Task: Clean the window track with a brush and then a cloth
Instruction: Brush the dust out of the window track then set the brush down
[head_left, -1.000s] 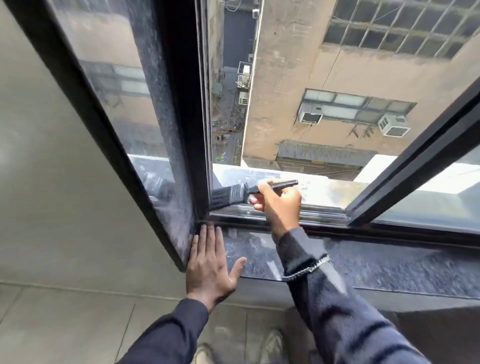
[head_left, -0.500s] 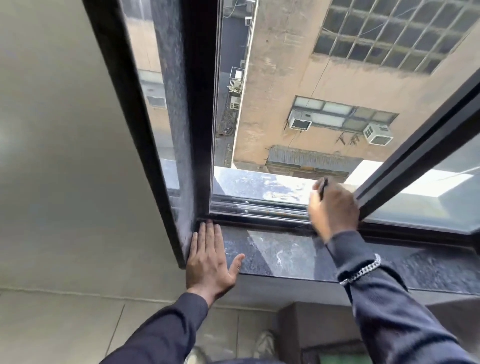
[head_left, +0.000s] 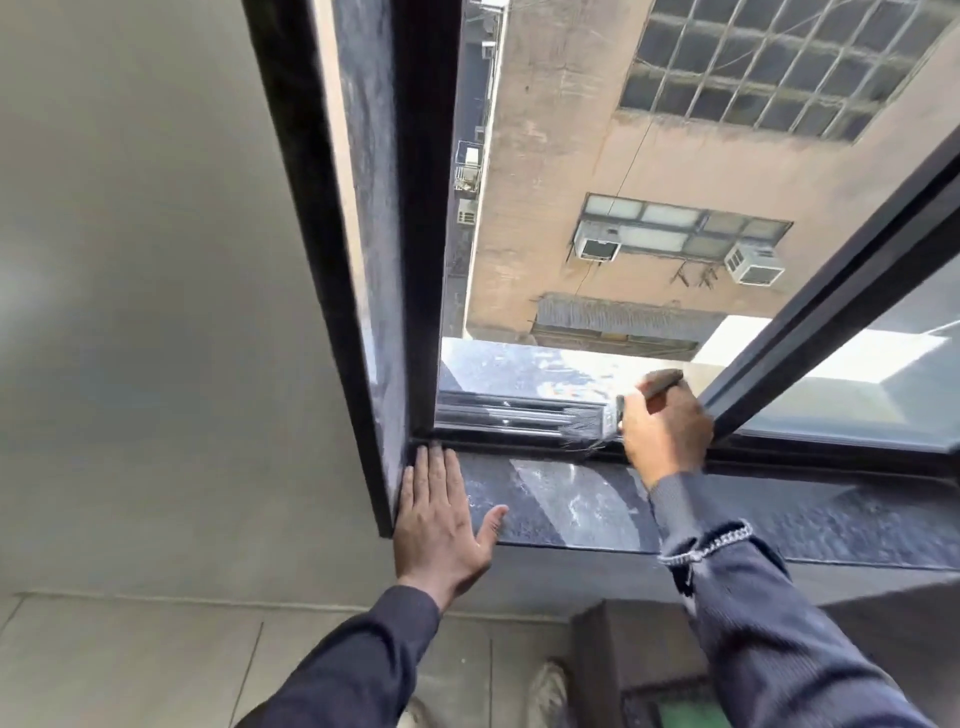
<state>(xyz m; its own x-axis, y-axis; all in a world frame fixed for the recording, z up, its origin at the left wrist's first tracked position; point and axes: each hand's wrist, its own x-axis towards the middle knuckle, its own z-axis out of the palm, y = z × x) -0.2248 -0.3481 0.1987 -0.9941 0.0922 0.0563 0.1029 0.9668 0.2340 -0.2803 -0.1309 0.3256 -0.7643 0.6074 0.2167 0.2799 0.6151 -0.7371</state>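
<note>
You wear a dark navy ribbed-knit top with long sleeves (head_left: 769, 639) reaching both wrists. A silver chain bracelet (head_left: 706, 544) loops over your right cuff. Pale shoes (head_left: 545, 691) show below.

Bright daylight through the window, glare on the sill (head_left: 561, 499), wide-angle bending, slight blur.

hands: 2 (head_left: 441, 519) (head_left: 665, 436) | brush: 1 (head_left: 602, 418) | AC units: 2 (head_left: 597, 248) (head_left: 754, 265)

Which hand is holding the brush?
The right hand, up at the window track, grips the brush, its bristles down in the track. The left hand holds nothing; it lies flat and open on the dark sill.
</note>
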